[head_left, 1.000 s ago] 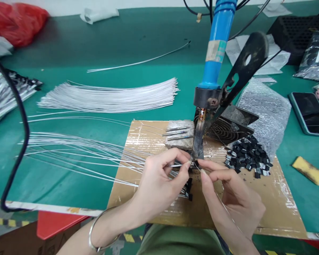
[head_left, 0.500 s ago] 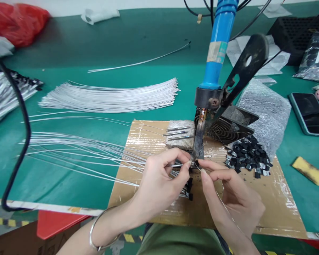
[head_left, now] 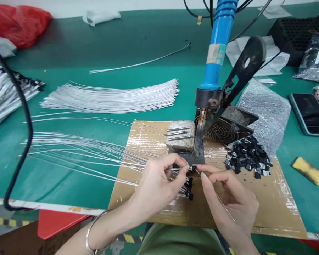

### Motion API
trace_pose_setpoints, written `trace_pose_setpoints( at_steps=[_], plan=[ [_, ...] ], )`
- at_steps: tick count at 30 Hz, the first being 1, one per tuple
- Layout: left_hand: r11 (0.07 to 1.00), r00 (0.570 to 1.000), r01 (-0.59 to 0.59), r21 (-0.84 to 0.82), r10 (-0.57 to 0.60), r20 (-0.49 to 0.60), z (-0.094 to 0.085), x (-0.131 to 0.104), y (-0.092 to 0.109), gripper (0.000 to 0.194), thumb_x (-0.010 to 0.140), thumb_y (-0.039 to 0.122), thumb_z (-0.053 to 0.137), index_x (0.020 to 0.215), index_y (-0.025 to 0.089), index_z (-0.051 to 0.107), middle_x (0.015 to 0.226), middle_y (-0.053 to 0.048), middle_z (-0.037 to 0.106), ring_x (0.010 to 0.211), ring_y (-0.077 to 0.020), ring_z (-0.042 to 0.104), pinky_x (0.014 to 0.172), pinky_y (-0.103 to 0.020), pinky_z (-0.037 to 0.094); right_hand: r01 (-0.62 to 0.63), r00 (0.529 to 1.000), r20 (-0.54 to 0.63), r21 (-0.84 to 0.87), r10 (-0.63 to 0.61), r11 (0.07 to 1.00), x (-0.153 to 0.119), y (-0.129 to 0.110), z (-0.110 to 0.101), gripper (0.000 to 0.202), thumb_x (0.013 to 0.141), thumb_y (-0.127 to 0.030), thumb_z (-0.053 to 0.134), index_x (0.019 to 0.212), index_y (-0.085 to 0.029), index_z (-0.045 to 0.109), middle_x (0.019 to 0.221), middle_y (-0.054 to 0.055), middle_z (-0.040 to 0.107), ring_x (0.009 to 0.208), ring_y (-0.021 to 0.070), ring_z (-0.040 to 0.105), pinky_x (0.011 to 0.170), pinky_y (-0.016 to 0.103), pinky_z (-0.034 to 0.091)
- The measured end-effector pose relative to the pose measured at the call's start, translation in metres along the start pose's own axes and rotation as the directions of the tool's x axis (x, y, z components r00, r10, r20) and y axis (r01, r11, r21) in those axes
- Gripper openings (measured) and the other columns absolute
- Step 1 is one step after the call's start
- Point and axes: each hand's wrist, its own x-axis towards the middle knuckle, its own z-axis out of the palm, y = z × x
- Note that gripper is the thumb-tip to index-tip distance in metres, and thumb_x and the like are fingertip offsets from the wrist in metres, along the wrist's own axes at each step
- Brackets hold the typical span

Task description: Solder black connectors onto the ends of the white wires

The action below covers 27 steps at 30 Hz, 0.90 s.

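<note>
My left hand (head_left: 159, 184) pinches the end of a white wire, and a small black connector (head_left: 192, 168) shows just past its fingertips. Between the thumb and fingers of my right hand (head_left: 228, 194) runs a thin solder wire (head_left: 227, 209), its tip close to the connector. Just above both hands stands the soldering iron (head_left: 215, 63), blue-handled and clamped in a black bracket, its tip apart from the connector. Wires with black ends (head_left: 187, 187) lie beneath my left hand. A grey block (head_left: 180, 141) with several metal rods on it sits behind.
A cardboard sheet (head_left: 271, 212) lies under the work. Black connectors (head_left: 248, 156) are heaped at right, near a bubble-wrap bag (head_left: 266, 109), a yellow sponge (head_left: 309, 171) and a phone (head_left: 311, 113). White wires (head_left: 111, 97) lie bundled at left; a black cable (head_left: 26, 134) hangs nearby.
Both hands have come down slightly, toward me, with the wire, connector and solder wire. A gap now shows between the connector and the iron's tip.
</note>
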Motion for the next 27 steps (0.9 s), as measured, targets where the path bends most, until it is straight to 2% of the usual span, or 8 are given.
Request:
trace_pose_setpoints(
  at_steps=[2,5,9,12,15,16,21,27],
  plan=[
    [0.995,0.997,-0.075,0.061,0.076,-0.007,0.000,-0.005,-0.006,0.015,0.090,0.017,0.063,0.078,0.017,0.072,0.077,-0.004,0.077,0.048,-0.0095,0.055,0.045,-0.023,0.042,-0.017,1.000,-0.027,-0.020,0.016,1.000,0.000,0.005,-0.007,0.017,0.093,-0.021,0.071,0.077,-0.022,0.064,0.100,0.006,0.082,0.094,0.0197,0.079,0.086,0.029,0.061],
    [0.967,0.969,-0.229,0.112,0.237,-0.068,-0.001,-0.016,-0.013,0.013,0.092,0.012,0.064,0.093,0.018,0.075,0.093,-0.008,0.080,0.082,-0.0188,0.075,0.073,-0.030,0.060,-0.032,0.994,-0.108,-0.050,0.026,0.998,0.001,0.017,-0.022,0.016,0.090,-0.024,0.075,0.077,-0.022,0.067,0.098,0.006,0.082,0.095,0.0208,0.079,0.089,0.030,0.061],
    [0.862,0.888,-0.388,0.327,0.444,-0.116,-0.016,-0.023,-0.024,0.021,0.094,0.006,0.064,0.108,0.018,0.072,0.103,-0.009,0.078,0.095,-0.0208,0.073,0.086,-0.036,0.059,-0.105,0.962,-0.258,-0.041,0.091,0.994,0.002,0.031,-0.041,0.018,0.085,-0.030,0.082,0.078,-0.020,0.070,0.095,0.007,0.082,0.088,0.0194,0.079,0.087,0.028,0.062],
    [0.637,0.818,-0.428,0.642,0.575,-0.025,-0.041,-0.008,-0.042,0.023,0.095,0.003,0.059,0.112,0.015,0.068,0.106,-0.014,0.077,0.099,-0.0263,0.070,0.089,-0.043,0.057,-0.135,0.940,-0.325,-0.069,0.106,0.988,0.001,0.036,-0.049,0.016,0.085,-0.030,0.083,0.081,-0.019,0.072,0.093,0.007,0.082,0.086,0.0202,0.079,0.087,0.029,0.063],
    [0.334,0.823,-0.394,0.856,0.542,0.168,-0.066,0.024,-0.065,0.032,0.099,0.006,0.050,0.127,0.009,0.064,0.122,-0.023,0.073,0.104,-0.0353,0.066,0.084,-0.049,0.056,-0.131,0.935,-0.342,-0.072,0.099,0.989,0.000,0.037,-0.053,0.013,0.085,-0.029,0.083,0.082,-0.020,0.074,0.092,0.006,0.082,0.085,0.0207,0.079,0.086,0.029,0.063],
    [0.309,0.829,-0.410,0.858,0.518,0.210,-0.073,0.037,-0.072,0.036,0.098,0.003,0.047,0.130,0.008,0.063,0.127,-0.024,0.071,0.109,-0.0366,0.065,0.087,-0.051,0.055,-0.136,0.932,-0.348,-0.069,0.104,0.988,0.000,0.038,-0.053,0.013,0.085,-0.029,0.083,0.081,-0.020,0.074,0.092,0.005,0.082,0.085,0.0207,0.079,0.086,0.028,0.063],
    [0.281,0.815,-0.494,0.823,0.479,0.325,-0.085,0.082,-0.091,0.036,0.100,0.003,0.039,0.112,0.012,0.072,0.113,-0.020,0.076,0.100,-0.0327,0.067,0.092,-0.052,0.053,-0.149,0.933,-0.341,-0.075,0.115,0.986,-0.003,0.040,-0.052,0.015,0.085,-0.032,0.084,0.083,-0.020,0.076,0.092,0.004,0.082,0.085,0.0195,0.080,0.086,0.024,0.064],
    [0.325,0.797,-0.516,0.793,0.521,0.306,-0.095,0.083,-0.101,0.036,0.100,0.004,0.035,0.098,0.016,0.069,0.103,-0.016,0.074,0.092,-0.0276,0.067,0.094,-0.049,0.054,-0.145,0.927,-0.362,-0.101,0.099,0.984,-0.002,0.037,-0.051,0.017,0.083,-0.035,0.085,0.083,-0.020,0.077,0.087,0.003,0.082,0.080,0.0183,0.080,0.084,0.023,0.064]
  ],
)
